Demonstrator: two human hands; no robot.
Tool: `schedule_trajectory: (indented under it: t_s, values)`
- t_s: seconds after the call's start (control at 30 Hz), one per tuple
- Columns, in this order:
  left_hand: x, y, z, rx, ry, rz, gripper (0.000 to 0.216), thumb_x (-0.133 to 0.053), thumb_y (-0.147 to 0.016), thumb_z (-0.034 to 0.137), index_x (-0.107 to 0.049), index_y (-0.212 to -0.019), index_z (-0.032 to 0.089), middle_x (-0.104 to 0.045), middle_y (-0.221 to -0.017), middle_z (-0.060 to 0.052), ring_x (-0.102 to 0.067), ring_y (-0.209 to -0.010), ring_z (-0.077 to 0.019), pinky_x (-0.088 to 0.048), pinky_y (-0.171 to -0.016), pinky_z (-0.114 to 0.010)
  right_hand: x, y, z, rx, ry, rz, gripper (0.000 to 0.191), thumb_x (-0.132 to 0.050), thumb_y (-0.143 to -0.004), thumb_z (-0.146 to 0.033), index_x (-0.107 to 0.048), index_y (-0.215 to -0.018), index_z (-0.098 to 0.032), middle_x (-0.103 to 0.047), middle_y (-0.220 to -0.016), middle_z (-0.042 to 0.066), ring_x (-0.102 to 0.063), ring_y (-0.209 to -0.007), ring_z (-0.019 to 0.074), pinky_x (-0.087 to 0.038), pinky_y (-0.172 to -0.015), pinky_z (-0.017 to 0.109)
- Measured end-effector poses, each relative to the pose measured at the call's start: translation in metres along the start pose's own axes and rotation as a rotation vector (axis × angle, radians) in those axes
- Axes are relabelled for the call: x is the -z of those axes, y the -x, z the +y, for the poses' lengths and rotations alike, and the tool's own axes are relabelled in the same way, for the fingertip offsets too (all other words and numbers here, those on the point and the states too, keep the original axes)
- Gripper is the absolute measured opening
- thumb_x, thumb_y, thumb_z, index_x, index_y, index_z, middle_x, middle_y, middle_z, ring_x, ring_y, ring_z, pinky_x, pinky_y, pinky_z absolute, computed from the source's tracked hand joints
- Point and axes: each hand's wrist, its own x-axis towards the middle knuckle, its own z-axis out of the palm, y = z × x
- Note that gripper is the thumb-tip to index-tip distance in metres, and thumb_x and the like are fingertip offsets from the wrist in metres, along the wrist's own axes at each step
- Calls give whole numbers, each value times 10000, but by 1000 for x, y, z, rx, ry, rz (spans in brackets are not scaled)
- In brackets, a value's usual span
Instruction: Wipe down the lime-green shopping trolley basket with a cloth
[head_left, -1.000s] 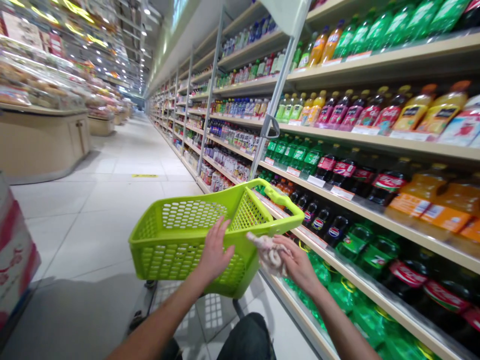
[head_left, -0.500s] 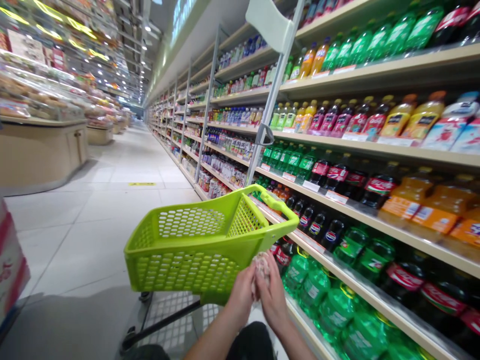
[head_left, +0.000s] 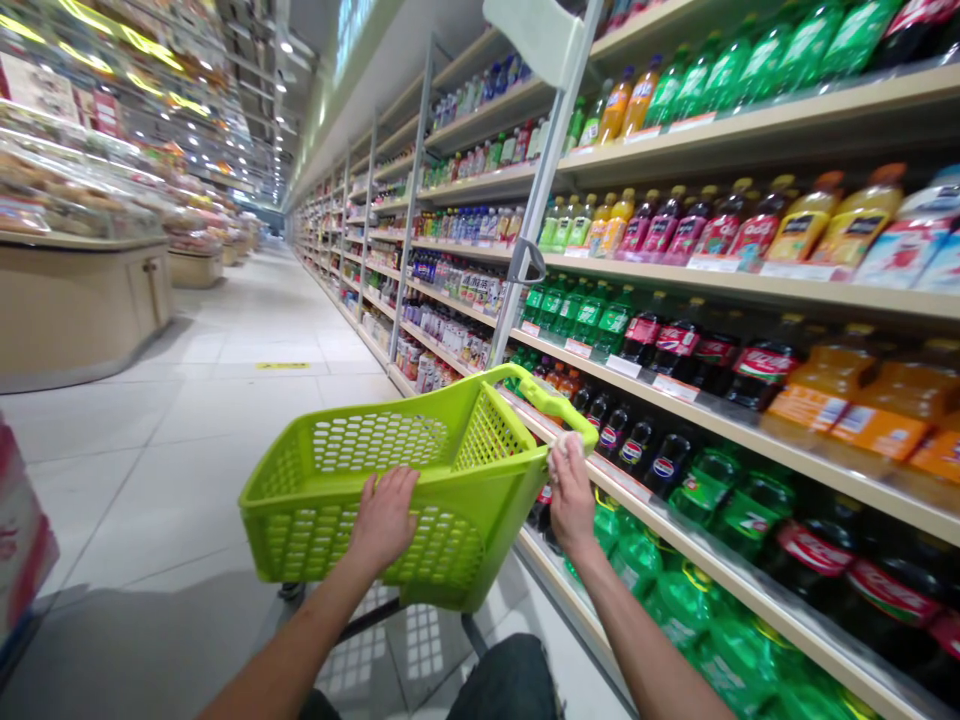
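Note:
A lime green shopping basket on a wheeled frame stands in front of me in a supermarket aisle. My left hand rests on the basket's near rim, its fingers curled over the edge. My right hand presses a crumpled white cloth against the basket's right rim, just below the green handle. The cloth is mostly hidden under my fingers.
Long shelves of soft drink bottles run along the right, close to the basket. A slanted metal post rises behind it. The tiled aisle floor stretches ahead; a beige display counter stands at left, and a red and white box sits near left.
My hands were together below the basket, holding the cloth between them. Now the left hand is on the near rim and the right has carried the cloth up to the right rim.

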Motion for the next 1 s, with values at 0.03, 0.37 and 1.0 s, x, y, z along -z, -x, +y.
schedule_trajectory:
  t_s: [0.03,0.37,1.0]
  values:
    - [-2,2,-4,-33,-25,-1,500,-473,-672,161,-467,-1171,178,-490,-1270,-103,-382,-1209,-236,-192,-1031,-435,-7,21,-4,22,-36,-77,374,-352,-870,-211,-494,-1213,-245,-347,-1377,20,-230,-1301,191,-218,-1066,479]
    - [6,-3,-7,-49,-70,-88,473,-453,-689,216,-457,-1159,163,-511,-1238,-98,-422,-1158,-221,-257,-983,-391,18,-12,-3,-38,69,121,391,-350,-862,-200,-474,-1233,-192,-261,-1417,53,-228,-1301,196,-218,-1068,455]
    - [1,0,-6,-66,-42,-64,490,-460,-658,171,-464,-1146,136,-510,-1229,-111,-421,-1152,-231,-248,-982,-405,-12,50,-6,373,59,-174,451,-377,-868,-90,-395,-1285,-262,-395,-1346,50,-293,-1270,192,-327,-1025,455]
